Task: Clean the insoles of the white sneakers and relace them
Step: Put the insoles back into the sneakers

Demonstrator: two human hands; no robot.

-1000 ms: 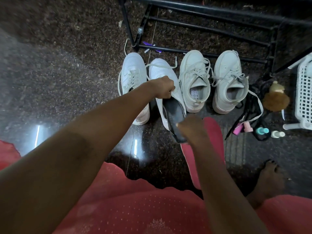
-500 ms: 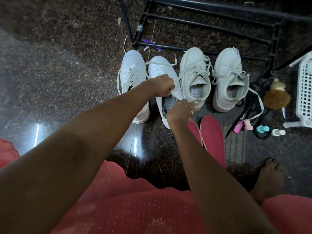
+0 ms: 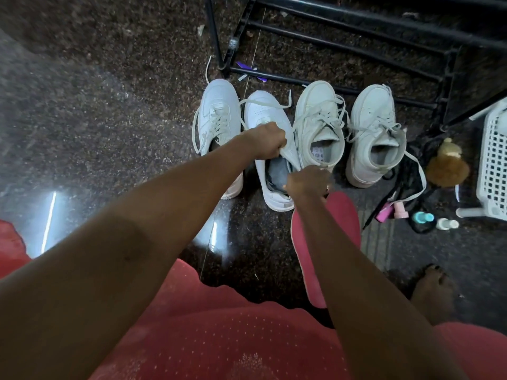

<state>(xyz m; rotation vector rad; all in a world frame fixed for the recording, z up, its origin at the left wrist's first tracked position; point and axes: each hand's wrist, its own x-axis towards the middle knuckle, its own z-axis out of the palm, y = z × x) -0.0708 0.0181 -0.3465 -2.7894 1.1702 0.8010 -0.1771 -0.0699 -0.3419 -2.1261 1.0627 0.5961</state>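
Four white sneakers stand in a row on the dark floor. My left hand grips the tongue of the second sneaker and pulls it up. A grey insole lies mostly inside this shoe. My right hand is at the shoe's heel opening, its fingers curled on the insole's rear end. The first sneaker is to the left, with loose laces. The third sneaker and fourth sneaker are to the right, also laced. Pink insoles lie on the floor under my right wrist.
A black metal shoe rack stands behind the sneakers. To the right are a brown brush, small bottles, tangled black laces and a white plastic basket. My bare foot is at the lower right.
The grey insole, half out of the second sneaker a second ago, has slid into it. My right hand moved forward to the heel opening. My left hand kept hold of the tongue.
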